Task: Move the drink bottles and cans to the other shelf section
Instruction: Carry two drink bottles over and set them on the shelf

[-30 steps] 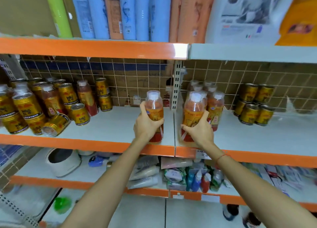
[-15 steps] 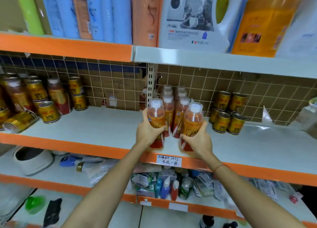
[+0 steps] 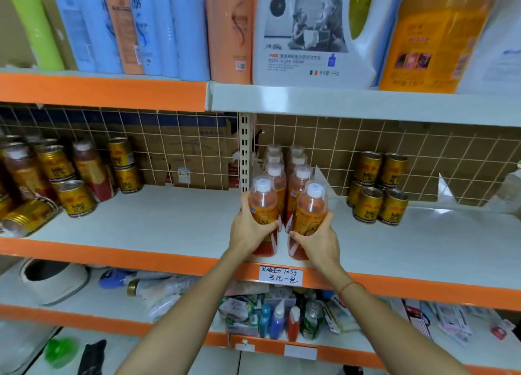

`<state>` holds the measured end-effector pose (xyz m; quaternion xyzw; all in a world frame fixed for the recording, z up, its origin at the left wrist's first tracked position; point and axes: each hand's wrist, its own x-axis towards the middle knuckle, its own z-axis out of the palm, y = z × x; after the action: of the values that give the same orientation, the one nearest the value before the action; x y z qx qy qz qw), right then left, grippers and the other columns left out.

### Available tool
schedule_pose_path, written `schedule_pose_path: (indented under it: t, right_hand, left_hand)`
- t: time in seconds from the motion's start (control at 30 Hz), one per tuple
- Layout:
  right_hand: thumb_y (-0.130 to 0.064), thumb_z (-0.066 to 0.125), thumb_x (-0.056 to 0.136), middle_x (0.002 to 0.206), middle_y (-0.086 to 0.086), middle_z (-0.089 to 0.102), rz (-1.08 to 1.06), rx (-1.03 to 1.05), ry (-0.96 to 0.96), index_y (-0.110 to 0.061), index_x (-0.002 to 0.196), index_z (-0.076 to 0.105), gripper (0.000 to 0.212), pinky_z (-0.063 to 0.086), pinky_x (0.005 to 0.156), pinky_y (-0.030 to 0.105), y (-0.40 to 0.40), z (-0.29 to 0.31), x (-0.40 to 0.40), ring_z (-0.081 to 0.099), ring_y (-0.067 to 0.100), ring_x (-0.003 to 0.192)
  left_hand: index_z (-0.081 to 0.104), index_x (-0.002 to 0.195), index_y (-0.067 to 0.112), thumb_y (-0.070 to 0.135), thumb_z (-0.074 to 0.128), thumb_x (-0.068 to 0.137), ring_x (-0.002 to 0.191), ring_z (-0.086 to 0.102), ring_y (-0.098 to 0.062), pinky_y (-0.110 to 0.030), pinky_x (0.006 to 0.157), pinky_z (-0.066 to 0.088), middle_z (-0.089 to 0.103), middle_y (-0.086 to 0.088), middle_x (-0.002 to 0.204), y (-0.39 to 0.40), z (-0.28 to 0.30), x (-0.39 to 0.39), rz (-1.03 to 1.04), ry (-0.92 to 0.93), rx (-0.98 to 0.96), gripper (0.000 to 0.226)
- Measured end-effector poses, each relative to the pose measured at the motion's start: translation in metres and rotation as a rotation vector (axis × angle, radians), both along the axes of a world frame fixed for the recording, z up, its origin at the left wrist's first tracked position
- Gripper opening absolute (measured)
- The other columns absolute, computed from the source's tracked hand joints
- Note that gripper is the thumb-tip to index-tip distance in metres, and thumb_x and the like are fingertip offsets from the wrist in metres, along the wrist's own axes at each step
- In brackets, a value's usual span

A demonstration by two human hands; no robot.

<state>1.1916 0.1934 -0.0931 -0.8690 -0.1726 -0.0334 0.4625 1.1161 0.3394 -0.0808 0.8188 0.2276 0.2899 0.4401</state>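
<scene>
Crowding behind both held bottles (image 3: 264, 205), more bottles (image 3: 296, 160); cans (image 3: 377, 188) beside.

— How is the light?

— Bright and even, from overhead; the white shelf board (image 3: 180, 216) beyond the fingers (image 3: 296, 235) glows softly, without hard shadows.

— Any glare?

— A pale sheen on the gold cans (image 3: 377, 187) right of the fingers, and washed-out colour on the jugs (image 3: 313, 30) above.

— Sharpness?

— Soft throughout. The cans (image 3: 25, 177) far left of the fingers smear, and the bottle labels are unreadable. Shelf edges bow toward the frame's borders, a wide-angle bend.
</scene>
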Motion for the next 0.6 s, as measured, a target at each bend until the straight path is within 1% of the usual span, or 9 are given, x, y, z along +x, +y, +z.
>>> schedule_pose_path:
  t: [0.1,0.2,0.27,0.37,0.43,0.5,0.6]
  right_hand:
    - [-0.042,0.078,0.071,0.119,0.009,0.059,0.014,-0.009,-0.004,-0.023,0.131,0.025,0.083,0.049,0.079,0.038,0.004,-0.001,-0.001,0.060,0.032,0.101]
    - [-0.040,0.080,0.070,0.123,0.006,0.057,0.067,-0.013,0.027,-0.024,0.134,0.023,0.087,0.050,0.084,0.041,0.003,-0.002,0.002,0.058,0.030,0.106]
    - [-0.034,0.082,0.068,0.124,0.006,0.056,0.132,-0.016,0.090,-0.024,0.136,0.021,0.093,0.049,0.090,0.042,-0.004,-0.004,0.006,0.057,0.028,0.110]
    - [-0.018,0.084,0.066,0.124,0.004,0.056,0.228,-0.041,0.161,-0.023,0.140,0.019,0.099,0.047,0.093,0.035,-0.017,-0.009,0.009,0.056,0.024,0.113]
    - [-0.012,0.082,0.069,0.127,0.004,0.055,0.254,-0.071,0.159,-0.023,0.142,0.017,0.099,0.045,0.095,0.033,-0.020,-0.013,0.008,0.055,0.023,0.116]
    - [-0.011,0.079,0.072,0.129,0.007,0.056,0.232,-0.110,0.110,-0.023,0.143,0.014,0.098,0.046,0.094,0.035,-0.018,-0.017,0.007,0.056,0.025,0.115]
    - [-0.013,0.079,0.072,0.126,0.009,0.058,0.191,-0.119,0.044,-0.023,0.143,0.014,0.096,0.047,0.092,0.037,-0.013,-0.020,0.005,0.058,0.028,0.111]
  left_hand:
    - [0.026,0.134,0.032,0.039,0.081,0.067,0.108,0.059,-0.020,-0.027,0.082,0.045,0.059,0.002,0.121,0.000,-0.002,0.001,-0.034,0.004,0.033,0.087]
    - [0.021,0.140,0.034,0.044,0.081,0.066,0.115,0.056,-0.020,-0.033,0.090,0.047,0.055,0.002,0.131,0.003,-0.007,0.000,-0.051,-0.009,0.027,0.096]
    - [0.017,0.143,0.034,0.043,0.083,0.065,0.118,0.052,-0.016,-0.029,0.093,0.044,0.050,0.003,0.135,0.005,-0.010,-0.003,-0.104,-0.004,-0.007,0.103]
    - [0.010,0.146,0.035,0.029,0.085,0.067,0.120,0.050,-0.011,-0.024,0.096,0.041,0.048,0.006,0.134,0.012,-0.019,-0.011,-0.242,0.054,-0.101,0.109]
    - [0.006,0.147,0.035,0.016,0.082,0.070,0.118,0.052,-0.011,-0.022,0.094,0.042,0.051,0.003,0.132,0.013,-0.027,-0.016,-0.297,0.105,-0.155,0.110]
    - [0.008,0.149,0.030,0.010,0.079,0.073,0.115,0.052,-0.009,-0.019,0.092,0.041,0.053,0.002,0.131,0.011,-0.032,-0.018,-0.273,0.117,-0.149,0.106]
    - [0.012,0.149,0.027,0.009,0.079,0.073,0.111,0.053,-0.006,-0.015,0.089,0.041,0.055,0.003,0.129,0.009,-0.035,-0.015,-0.253,0.099,-0.133,0.103]
